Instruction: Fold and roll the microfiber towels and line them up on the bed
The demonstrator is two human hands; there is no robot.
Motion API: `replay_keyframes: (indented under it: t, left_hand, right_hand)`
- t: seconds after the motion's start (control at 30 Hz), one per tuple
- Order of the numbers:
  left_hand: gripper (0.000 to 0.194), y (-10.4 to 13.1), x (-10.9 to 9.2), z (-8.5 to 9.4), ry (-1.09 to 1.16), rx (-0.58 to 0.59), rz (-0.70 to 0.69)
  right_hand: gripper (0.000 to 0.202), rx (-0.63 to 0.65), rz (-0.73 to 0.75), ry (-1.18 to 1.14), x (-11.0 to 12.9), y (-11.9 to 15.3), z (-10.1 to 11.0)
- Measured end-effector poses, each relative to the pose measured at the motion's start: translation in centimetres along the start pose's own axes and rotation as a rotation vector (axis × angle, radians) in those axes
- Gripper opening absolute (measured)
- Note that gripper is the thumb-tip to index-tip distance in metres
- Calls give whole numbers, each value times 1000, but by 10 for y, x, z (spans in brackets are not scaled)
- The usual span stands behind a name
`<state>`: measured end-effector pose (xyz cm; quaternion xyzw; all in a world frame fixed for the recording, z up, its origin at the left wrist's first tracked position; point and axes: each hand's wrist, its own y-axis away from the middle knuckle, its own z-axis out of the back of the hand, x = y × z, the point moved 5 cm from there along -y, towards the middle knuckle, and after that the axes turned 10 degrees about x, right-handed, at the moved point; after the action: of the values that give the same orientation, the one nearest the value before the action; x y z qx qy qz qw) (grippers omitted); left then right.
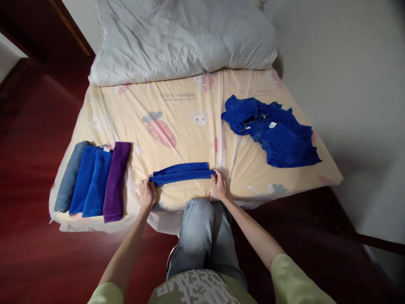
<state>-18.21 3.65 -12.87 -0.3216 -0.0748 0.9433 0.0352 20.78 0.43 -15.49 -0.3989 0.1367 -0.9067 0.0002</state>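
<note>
A blue towel (183, 173), folded into a long narrow strip, lies across the near edge of the bed in front of my knees. My left hand (147, 193) pinches its left end, and my right hand (218, 184) pinches its right end. Left of it, several folded towels lie side by side: a grey-blue one (72, 177), blue ones (98, 183) and a purple towel (117, 181) closest to my left hand. To the right, a loose heap of blue towels (278, 131) with white tags lies crumpled.
The bed (186, 122) has a yellow sheet printed with carrots and rabbits. A grey-white quilt (186, 38) is bunched along its far side. A wall (348, 105) stands at the right, and dark red floor (28, 169) shows at the left.
</note>
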Motion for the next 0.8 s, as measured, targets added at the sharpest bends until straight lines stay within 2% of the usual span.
replay_keyframes:
  t: [0.23,0.53,0.7,0.8]
  left_hand:
    - [49,0,5,-1,23,-10,37]
    - [51,0,2,1,4,-9,35]
    - [47,0,5,-1,1,-33,11]
    - [43,1,8,-2,-2,-62,2]
  right_hand:
    - [46,13,-33,-11,5,-2,3]
    - [47,25,-45,-12,5,-2,4]
    - [41,-33,-77,18,-2,-1,2]
    - [32,-43,-30,21,0,-3,3]
